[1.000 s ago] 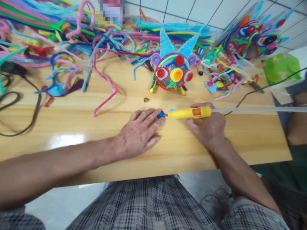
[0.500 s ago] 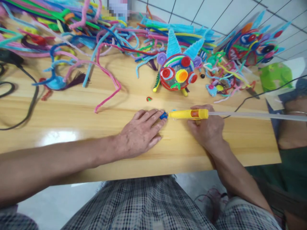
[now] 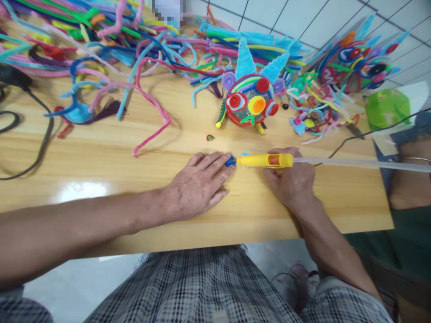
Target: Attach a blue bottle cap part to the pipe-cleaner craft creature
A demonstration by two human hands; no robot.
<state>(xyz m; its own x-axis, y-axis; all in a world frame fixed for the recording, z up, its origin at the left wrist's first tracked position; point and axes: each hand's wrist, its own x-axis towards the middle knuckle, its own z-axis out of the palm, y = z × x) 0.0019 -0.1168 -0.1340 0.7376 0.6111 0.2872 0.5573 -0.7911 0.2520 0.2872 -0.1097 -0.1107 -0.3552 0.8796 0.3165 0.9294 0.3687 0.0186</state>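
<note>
My left hand (image 3: 198,184) lies flat on the wooden table (image 3: 101,179), fingers stretched out, fingertips pressing a small blue pipe-cleaner piece (image 3: 230,161). My right hand (image 3: 291,179) grips a yellow glue gun (image 3: 264,160) laid level, its nozzle touching the blue piece. A long clear glue stick (image 3: 357,164) sticks out of the gun's back to the right. Behind the hands stands a round pipe-cleaner figure (image 3: 251,101) with two light-blue cones and coloured discs.
Heaps of loose coloured pipe cleaners (image 3: 101,49) cover the table's far side. A pink bent one (image 3: 151,112) lies mid-table, a tiny red-green scrap (image 3: 210,137) near the figure. Black cables (image 3: 30,134) run at left. Another person's arm (image 3: 411,179) is at right.
The view shifted slightly. Both hands, the blue piece and the glue gun stay as they were.
</note>
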